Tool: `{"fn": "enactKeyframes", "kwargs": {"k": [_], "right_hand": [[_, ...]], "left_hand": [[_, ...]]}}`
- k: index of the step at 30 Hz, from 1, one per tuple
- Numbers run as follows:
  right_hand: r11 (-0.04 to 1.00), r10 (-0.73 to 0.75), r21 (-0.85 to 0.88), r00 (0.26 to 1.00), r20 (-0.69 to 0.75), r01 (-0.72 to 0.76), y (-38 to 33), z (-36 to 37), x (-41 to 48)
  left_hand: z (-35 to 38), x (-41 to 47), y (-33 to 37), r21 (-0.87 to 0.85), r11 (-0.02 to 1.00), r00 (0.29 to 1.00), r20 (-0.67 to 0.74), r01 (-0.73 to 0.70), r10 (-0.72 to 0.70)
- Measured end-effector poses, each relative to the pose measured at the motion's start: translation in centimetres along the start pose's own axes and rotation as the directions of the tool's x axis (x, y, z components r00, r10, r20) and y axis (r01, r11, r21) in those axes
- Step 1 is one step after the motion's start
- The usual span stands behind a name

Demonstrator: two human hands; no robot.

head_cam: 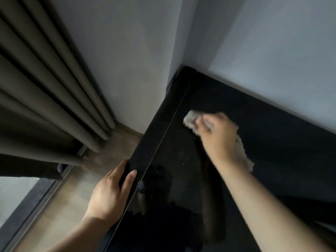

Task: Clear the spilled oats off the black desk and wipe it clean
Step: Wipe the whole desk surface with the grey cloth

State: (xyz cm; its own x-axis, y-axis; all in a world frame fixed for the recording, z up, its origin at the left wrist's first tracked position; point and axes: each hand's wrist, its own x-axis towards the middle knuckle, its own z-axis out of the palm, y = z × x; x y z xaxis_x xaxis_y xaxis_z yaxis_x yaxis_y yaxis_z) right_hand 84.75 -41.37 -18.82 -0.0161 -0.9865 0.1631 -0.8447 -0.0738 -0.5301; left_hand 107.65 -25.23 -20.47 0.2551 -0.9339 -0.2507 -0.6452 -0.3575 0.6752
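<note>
My right hand (216, 131) grips the cloth (190, 120) near the far corner of the desk (272, 142); my left hand (111, 190) clasps its side edge. A few pale oat specks (183, 163), I judge, lie nearer me; a fast sweep could flick them onto the floor (72, 197).

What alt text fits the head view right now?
The right hand holds a fluffy beige cloth against the glossy black desk near its far corner. The left hand grips the desk's left edge.
</note>
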Motion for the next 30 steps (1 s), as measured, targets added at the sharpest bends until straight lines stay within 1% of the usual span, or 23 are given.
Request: {"fn": "enactKeyframes", "kwargs": {"k": [2, 4, 5, 6, 7, 8, 10, 12, 13, 15, 16, 17, 19, 21, 23, 24, 25, 26, 27, 28, 29, 30], "right_hand": [[0.996, -0.047, 0.076, 0.99, 0.131, 0.037, -1.0, -0.7, -4.8], [0.987, -0.037, 0.158, 0.96, 0.276, -0.007, -1.5, -2.2, -7.4], [0.978, -0.022, 0.204, 0.949, 0.314, -0.045, -1.5, -3.0, -7.4], [0.971, -0.015, 0.231, 0.958, 0.285, -0.053, -1.5, -3.6, -6.6], [0.971, -0.016, 0.238, 0.979, 0.202, -0.033, -1.6, -4.0, -5.0], [0.975, -0.016, 0.221, 0.994, 0.108, -0.009, -1.9, -4.1, -3.0], [0.989, 0.007, 0.151, 1.0, 0.008, -0.008, -2.3, -3.4, 2.0], [0.995, 0.037, 0.09, 0.999, -0.038, -0.033, -2.3, -1.2, 6.1], [0.996, 0.065, 0.069, 0.997, -0.039, -0.062, -2.1, 0.2, 6.8], [0.996, 0.083, -0.041, 0.996, -0.032, -0.084, -2.8, 2.2, 5.5], [0.996, 0.07, -0.062, 0.997, -0.02, -0.072, -3.5, 2.7, 3.8], [0.999, 0.022, -0.046, 1.0, -0.003, -0.022, -3.9, 3.0, 2.0], [0.997, -0.076, -0.006, 0.994, 0.073, 0.076, -4.5, 2.4, -2.0], [0.993, -0.121, 0.037, 0.97, 0.209, 0.115, -4.5, 1.4, -6.0], [0.99, -0.097, 0.135, 0.925, 0.366, 0.05, -5.0, -0.4, -9.1], [0.978, -0.085, 0.207, 0.905, 0.417, -0.004, -5.3, -1.4, -9.6], [0.969, -0.067, 0.244, 0.917, 0.393, -0.034, -5.3, -2.2, -9.4], [0.967, -0.04, 0.251, 0.95, 0.31, -0.041, -5.3, -2.9, -8.4], [0.975, -0.013, 0.222, 0.981, 0.195, -0.032, -5.0, -3.1, -7.0], [0.983, 0.029, 0.178, 0.995, 0.091, -0.045, -4.9, -3.0, -5.3], [0.988, 0.074, 0.131, 0.997, 0.024, -0.076, -4.8, -2.4, -3.7], [0.988, 0.117, 0.098, 0.993, -0.011, -0.116, -5.2, -1.5, -2.7]], "left_hand": [[-0.1, 0.4, -0.1, 0.02, 1.0, 1.0, 0.017, -0.003, 0.003], [0.0, 0.4, 0.1, 0.02, 1.0, 1.0, 0.021, -0.003, 0.003], [0.2, 0.3, 0.4, 0.02, 1.0, 1.0, 0.02, 0.002, -0.002], [0.3, 0.2, 0.4, 0.021, 1.0, 1.0, 0.016, 0.01, -0.01], [0.3, 0.2, 0.4, 0.024, 1.0, 1.0, 0.013, 0.011, -0.011], [0.2, 0.3, 0.4, 0.026, 1.0, 1.0, 0.012, 0.004, -0.004], [0.0, 0.6, 0.2, 0.029, 1.0, 1.0, 0.005, 0.002, -0.002], [0.0, 0.9, 0.1, 0.034, 0.999, 1.0, -0.008, 0.008, -0.008], [0.0, 0.9, 0.0, 0.035, 0.999, 1.0, -0.011, 0.004, -0.004], [0.2, 0.7, 0.0, 0.034, 0.999, 1.0, -0.007, -0.011, 0.011], [0.3, 0.6, 0.0, 0.029, 1.0, 1.0, -0.008, -0.013, 0.013], [0.5, 0.7, 0.1, 0.022, 1.0, 1.0, -0.012, -0.008, 0.008], [0.8, 0.8, 0.0, 0.019, 1.0, 1.0, -0.001, 0.004, -0.004], [0.9, 0.8, -0.1, 0.017, 1.0, 1.0, 0.013, 0.009, -0.009], [0.7, 0.6, -0.2, 0.031, 1.0, 1.0, 0.01, 0.005, -0.006], [0.6, 0.6, 0.0, 0.036, 0.999, 1.0, 0.004, 0.007, -0.007], [0.4, 0.7, 0.1, 0.028, 1.0, 1.0, -0.003, 0.006, -0.006], [0.3, 0.8, 0.4, 0.016, 1.0, 1.0, -0.005, 0.001, -0.001], [0.1, 1.0, 0.7, 0.004, 1.0, 1.0, -0.005, -0.008, 0.008], [0.1, 1.2, 0.8, 0.0, 1.0, 1.0, -0.001, -0.019, 0.019], [0.2, 1.3, 0.8, -0.001, 1.0, 1.0, 0.001, -0.025, 0.025], [0.3, 1.3, 0.6, 0.0, 1.0, 1.0, 0.002, -0.027, 0.027]]}}
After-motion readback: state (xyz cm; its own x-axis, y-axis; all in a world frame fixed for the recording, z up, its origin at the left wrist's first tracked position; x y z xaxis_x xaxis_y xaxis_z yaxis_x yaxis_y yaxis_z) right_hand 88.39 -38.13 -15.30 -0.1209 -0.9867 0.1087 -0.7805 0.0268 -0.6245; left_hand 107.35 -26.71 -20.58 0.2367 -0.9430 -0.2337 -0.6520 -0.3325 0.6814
